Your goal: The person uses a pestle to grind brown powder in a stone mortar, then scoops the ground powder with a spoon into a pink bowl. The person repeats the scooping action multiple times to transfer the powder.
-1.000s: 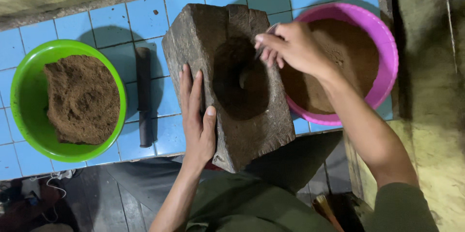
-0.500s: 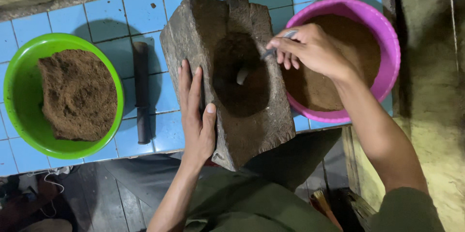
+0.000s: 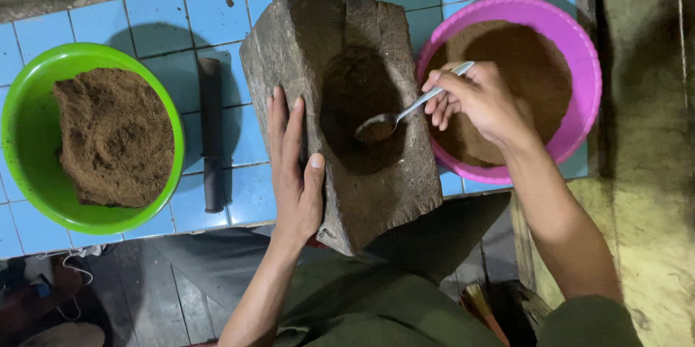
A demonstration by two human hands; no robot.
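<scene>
While the left hand (image 3: 295, 173) lies flat against the stone mortar (image 3: 340, 115), bracing its left side, the right hand (image 3: 478, 101) pinches a metal spoon (image 3: 405, 111), its bowl loaded with brown powder inside the mortar's hollow. Scooping looks underway; next, a level lift toward the pink bowl (image 3: 579, 50) right of the mortar.

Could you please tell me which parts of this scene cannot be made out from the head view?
- Bottom of the stone mortar's hollow: in dark shadow.
- Left hand's palm: pressed against the mortar.
- Spoon handle: partly wrapped by the right hand.
- Green bowl's left rim: cut off by the frame edge.
</scene>
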